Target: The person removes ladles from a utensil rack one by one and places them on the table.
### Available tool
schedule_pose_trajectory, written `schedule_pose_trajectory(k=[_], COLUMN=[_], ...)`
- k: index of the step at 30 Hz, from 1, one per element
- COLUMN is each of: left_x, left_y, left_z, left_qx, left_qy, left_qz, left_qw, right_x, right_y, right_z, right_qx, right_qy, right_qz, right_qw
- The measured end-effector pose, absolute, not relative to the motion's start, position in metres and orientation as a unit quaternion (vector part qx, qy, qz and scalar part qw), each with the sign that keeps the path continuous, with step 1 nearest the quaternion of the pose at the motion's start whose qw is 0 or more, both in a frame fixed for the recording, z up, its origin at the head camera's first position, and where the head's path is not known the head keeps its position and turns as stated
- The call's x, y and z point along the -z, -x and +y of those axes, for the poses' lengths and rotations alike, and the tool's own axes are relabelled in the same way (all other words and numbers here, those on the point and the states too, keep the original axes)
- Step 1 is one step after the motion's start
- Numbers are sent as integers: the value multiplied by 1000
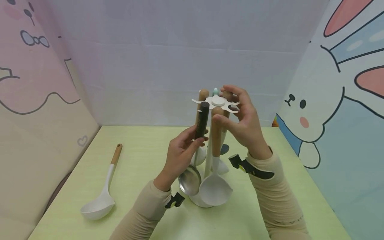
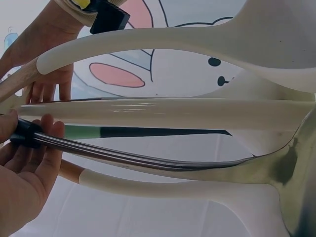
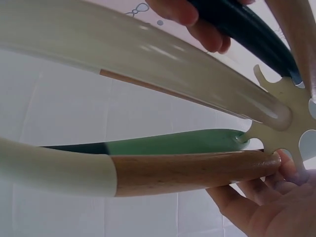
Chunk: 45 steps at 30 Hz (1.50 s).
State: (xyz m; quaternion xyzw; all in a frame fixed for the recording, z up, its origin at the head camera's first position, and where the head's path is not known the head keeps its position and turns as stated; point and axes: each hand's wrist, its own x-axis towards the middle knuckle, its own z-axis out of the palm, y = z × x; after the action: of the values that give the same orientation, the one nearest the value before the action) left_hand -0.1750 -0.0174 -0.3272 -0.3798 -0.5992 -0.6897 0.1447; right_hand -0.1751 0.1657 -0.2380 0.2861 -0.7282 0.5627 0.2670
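A white utensil rack [image 1: 218,101], with a hooked top on a central post, stands upright with several utensils hanging around it. My left hand [image 1: 180,150] grips the black handle of a metal ladle [image 1: 190,181], its bowl hanging low beside the rack's base. Up at the rack's right side, my right hand [image 1: 246,123] holds the hooked top, thumb at the wooden handle of a white ladle [image 1: 216,190] and fingers around the far side. The right wrist view shows these fingertips behind another wooden handle [image 3: 192,173], close under the hooks.
A white ladle [image 1: 99,205] with a wooden handle lies on the light green table [image 1: 144,156] at left. A green-handled utensil [image 3: 173,142] hangs at the rack's far side. Printed cloth walls [image 1: 186,66] enclose the table at the back and sides.
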Motion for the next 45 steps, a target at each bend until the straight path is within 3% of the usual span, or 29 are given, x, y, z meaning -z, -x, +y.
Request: schedule_pose_trajectory(k=[28,45], left_x=[321,319], left_y=[177,175], left_z=[-19,-23], left_qx=[669,677], left_qy=[380,367], left_qz=[-617,-619], left_qw=[167,155], right_x=[239,239], right_y=[178,178], right_z=[167,167], right_qx=[-559,-542], right_qy=[-282,-281], right_qz=[-734,-747], right_qw=[262,263])
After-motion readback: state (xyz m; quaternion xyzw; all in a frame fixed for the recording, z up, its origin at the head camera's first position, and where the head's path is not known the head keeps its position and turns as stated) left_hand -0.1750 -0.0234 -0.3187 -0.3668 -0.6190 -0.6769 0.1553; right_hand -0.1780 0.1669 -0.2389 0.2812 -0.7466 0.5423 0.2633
